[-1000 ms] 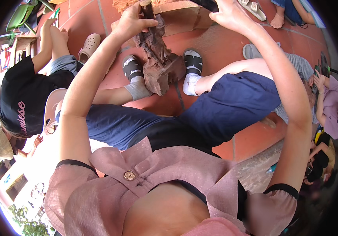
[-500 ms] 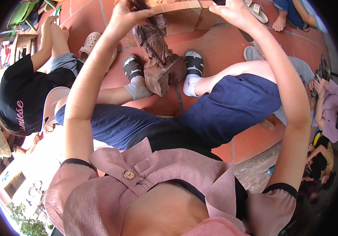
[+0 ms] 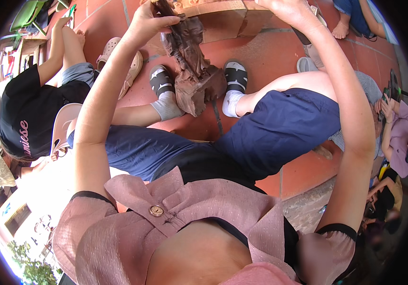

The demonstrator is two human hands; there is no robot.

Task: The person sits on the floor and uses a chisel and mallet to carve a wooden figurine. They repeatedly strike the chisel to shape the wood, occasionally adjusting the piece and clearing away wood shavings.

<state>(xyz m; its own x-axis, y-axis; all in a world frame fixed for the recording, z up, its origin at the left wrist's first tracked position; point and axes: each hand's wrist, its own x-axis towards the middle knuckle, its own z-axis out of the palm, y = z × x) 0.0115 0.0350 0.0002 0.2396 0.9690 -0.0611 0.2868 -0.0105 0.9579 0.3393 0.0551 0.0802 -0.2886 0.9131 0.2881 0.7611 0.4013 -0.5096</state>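
Observation:
A dark brown carved wooden figure (image 3: 192,61) stands tilted between my feet, its rough, broad base on the tiled floor. My left hand (image 3: 149,21) grips its upper end, the thumb laid across the carving; the fingers are partly hidden. Above that thumb shows a lighter, yellowish-brown part, too cropped to name. My right hand (image 3: 289,9) is at the upper edge, beside a pale wooden block (image 3: 227,23) with a curved side. The picture's edge cuts off its fingers, so what they hold cannot be seen.
My sandalled feet (image 3: 162,81) flank the figure on red tiles (image 3: 265,52). To the left sits a person in a black shirt (image 3: 33,107), near pale clogs (image 3: 130,73). More people sit to the right, one in a pink top (image 3: 400,137). A green chair (image 3: 26,16) is at the far left.
My right hand has moved up slightly, further out of the picture. My left hand has shifted a little left, and more of the figure's upper part shows. The figure stays nearly in place.

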